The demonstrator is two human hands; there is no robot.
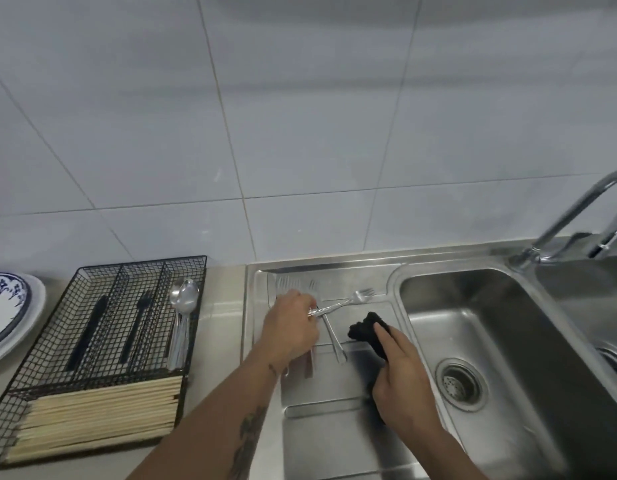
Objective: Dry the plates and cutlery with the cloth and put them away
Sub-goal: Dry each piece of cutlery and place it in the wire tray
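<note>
The fork [348, 301] is pinched by its handle in the fingers [309, 306] of the left hand [291, 327], its tines pointing away to the right over the steel draining board [335, 427]. It crosses a second fork [335, 341] lying flat just below those fingers; more forks lie beyond the knuckles, blurred. It looks light, rigid and thin, and probably wet, so it may slip or pivot in a tip pinch; a hold further along the handle would likely steady it while the tines are wiped. The right hand [400, 375] has its fingers curled round the dark cloth [367, 332], soft and bunched, just right of the fork and apart from it. The wire cutlery tray [102, 341], holding spoons [182, 323] and chopsticks [99, 420], stands on the worktop well left of the left fingers, with plates [9, 313] beyond it.
</note>
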